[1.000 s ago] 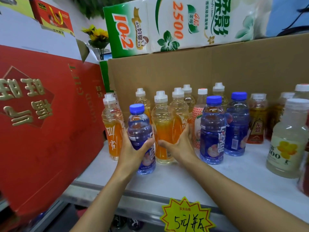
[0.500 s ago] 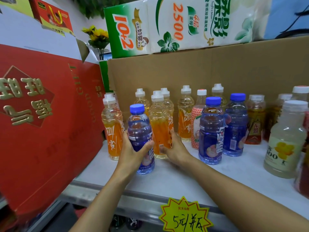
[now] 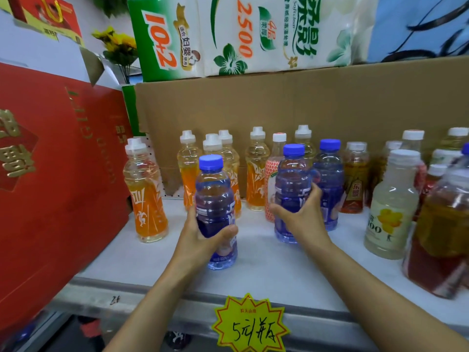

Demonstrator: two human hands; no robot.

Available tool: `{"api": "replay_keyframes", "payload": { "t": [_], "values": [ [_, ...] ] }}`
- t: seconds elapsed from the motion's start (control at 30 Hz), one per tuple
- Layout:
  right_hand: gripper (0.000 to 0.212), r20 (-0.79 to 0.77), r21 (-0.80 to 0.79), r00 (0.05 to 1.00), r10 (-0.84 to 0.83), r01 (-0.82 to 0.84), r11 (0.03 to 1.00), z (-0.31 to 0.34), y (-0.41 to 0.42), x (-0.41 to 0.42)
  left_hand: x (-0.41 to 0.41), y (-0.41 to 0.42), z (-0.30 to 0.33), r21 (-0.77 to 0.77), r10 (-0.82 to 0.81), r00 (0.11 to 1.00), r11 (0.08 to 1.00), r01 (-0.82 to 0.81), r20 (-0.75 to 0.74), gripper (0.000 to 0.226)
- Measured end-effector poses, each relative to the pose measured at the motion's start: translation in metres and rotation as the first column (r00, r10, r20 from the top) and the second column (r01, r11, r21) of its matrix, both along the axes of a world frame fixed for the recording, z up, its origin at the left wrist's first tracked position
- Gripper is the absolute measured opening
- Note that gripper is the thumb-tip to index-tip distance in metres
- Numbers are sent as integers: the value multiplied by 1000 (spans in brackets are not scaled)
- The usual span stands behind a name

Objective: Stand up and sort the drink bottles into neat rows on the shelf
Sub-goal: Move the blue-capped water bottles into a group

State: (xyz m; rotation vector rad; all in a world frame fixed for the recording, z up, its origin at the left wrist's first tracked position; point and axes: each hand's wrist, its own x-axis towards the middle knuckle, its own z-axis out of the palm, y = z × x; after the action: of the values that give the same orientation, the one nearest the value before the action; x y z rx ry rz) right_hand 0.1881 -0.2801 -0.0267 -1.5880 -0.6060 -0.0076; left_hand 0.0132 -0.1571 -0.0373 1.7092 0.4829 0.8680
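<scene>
While the left hand [image 3: 200,240] is gripping one clear blue-capped plastic bottle [image 3: 215,212] upright near the white shelf [image 3: 266,268] front, the right hand [image 3: 302,214] is clasping another blue-capped bottle [image 3: 291,179] beside it.

Blue-capped purple bottles [image 3: 215,212], white-capped orange bottles [image 3: 147,194], a red gold-lettered box [image 3: 58,174], a yellow starburst price tag [image 3: 250,323].
</scene>
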Motion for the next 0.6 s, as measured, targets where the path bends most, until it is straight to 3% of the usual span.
{"api": "replay_keyframes", "payload": {
  "t": [0.17, 0.37, 0.6],
  "values": [
    [84, -57, -76, 997, 58, -62, 995, -2, -2, 7, 13, -13, -3, -23, -27, 1000, 999, 27, 0, 89],
    [75, -38, -47, 989, 141, -143, 989, -6, -26, -12, 10, -7, -5, 22, -86, 996, 996, 86, 10, 88],
    [70, 5, 67, 999, 47, -48, 997, -8, -63, -52, 9, -24, -2, 19, -166, 977, 986, 165, 135, 77]
  ]
}}
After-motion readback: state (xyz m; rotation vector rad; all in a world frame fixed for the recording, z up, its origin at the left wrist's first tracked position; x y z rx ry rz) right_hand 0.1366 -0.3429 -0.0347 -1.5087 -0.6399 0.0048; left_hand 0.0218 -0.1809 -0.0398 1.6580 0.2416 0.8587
